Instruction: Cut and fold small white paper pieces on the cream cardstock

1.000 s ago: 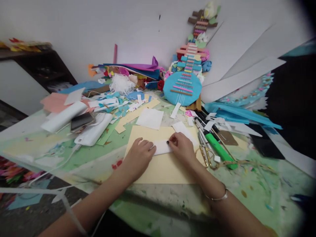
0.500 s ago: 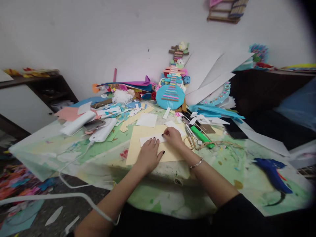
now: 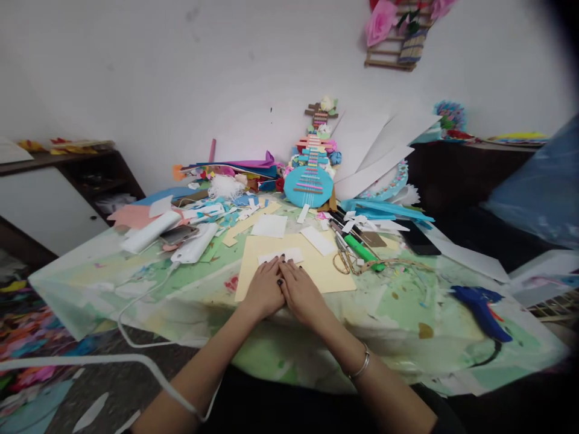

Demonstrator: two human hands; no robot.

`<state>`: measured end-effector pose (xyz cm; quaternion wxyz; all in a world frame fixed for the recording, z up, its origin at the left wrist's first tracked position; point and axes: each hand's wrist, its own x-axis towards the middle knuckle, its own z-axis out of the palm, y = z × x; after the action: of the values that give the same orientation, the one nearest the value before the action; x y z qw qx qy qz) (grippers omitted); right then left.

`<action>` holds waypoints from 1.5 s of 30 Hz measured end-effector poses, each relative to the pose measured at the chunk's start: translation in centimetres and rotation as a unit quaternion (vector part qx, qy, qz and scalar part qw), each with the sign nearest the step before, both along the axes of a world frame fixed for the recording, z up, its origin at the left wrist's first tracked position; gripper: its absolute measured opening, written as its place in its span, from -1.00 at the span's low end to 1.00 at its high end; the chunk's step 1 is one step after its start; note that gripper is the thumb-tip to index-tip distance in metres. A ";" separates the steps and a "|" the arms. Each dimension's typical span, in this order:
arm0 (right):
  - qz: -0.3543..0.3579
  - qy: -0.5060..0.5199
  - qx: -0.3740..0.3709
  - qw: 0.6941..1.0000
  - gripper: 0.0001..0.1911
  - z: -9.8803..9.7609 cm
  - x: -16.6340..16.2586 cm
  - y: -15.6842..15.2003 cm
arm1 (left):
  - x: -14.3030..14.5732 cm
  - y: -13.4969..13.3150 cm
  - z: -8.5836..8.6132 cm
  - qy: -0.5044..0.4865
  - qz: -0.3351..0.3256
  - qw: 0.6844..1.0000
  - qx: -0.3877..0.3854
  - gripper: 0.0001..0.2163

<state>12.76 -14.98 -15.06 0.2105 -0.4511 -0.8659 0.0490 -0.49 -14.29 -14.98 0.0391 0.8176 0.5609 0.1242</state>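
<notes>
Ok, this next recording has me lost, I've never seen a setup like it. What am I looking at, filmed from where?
There is no machine here, just a person's bare hands. The view comes from a camera worn on the head, looking forward and down. The left hand and right hand lie close together, fingertips on a white paper strip that rests on a cream sheet. Neither hand visibly grasps anything. Around them, the covered table bears gold-handled scissors, a blue glue gun and, at the back, a colourful instrument-shaped craft piece.
</notes>
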 end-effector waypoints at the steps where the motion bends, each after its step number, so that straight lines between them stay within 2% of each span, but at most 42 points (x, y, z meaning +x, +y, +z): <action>1: -0.013 -0.003 -0.006 1.000 -0.49 0.1 0.0 0.0 | 0.0 0.0 0.1 0.001 -0.002 1.000 -0.002 -0.46; 22: -0.125 -0.006 -0.029 0.992 -0.40 0.8 -0.5 -0.8 | -0.4 -0.1 0.4 -0.002 -0.005 1.000 -0.003 -0.50; 28: -0.187 0.013 -0.019 0.982 -0.32 0.6 -0.5 -1.0 | -0.6 -0.3 0.5 -0.003 0.060 0.997 0.047 -0.58; 33: -0.194 0.010 -0.021 0.981 -0.30 0.6 -0.4 -0.9 | -2.6 1.8 0.9 -0.028 0.127 0.989 0.072 -0.68; 35: -0.191 0.008 -0.028 0.981 -0.30 0.6 -0.4 -0.9 | -3.7 3.2 1.3 -0.048 0.154 0.985 0.055 -0.57; 38: -0.184 0.011 -0.042 0.982 -0.34 0.8 -0.2 -0.8 | -5.0 5.3 2.2 -0.110 0.142 0.983 -0.033 -0.56; 41: -0.178 0.012 -0.054 0.983 -0.38 1.1 0.2 -0.8 | -5.5 6.7 3.0 -0.188 0.120 0.965 -0.135 -0.65; 45: -0.166 0.011 -0.080 0.983 -0.41 2.1 1.7 0.4 | -5.4 7.6 3.1 -0.245 0.085 0.952 -0.165 -0.83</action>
<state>14.51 -14.60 -12.94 0.1879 -0.6031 -0.7702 0.0876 -5.84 -6.70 -11.83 0.2991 0.6935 0.6142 0.2286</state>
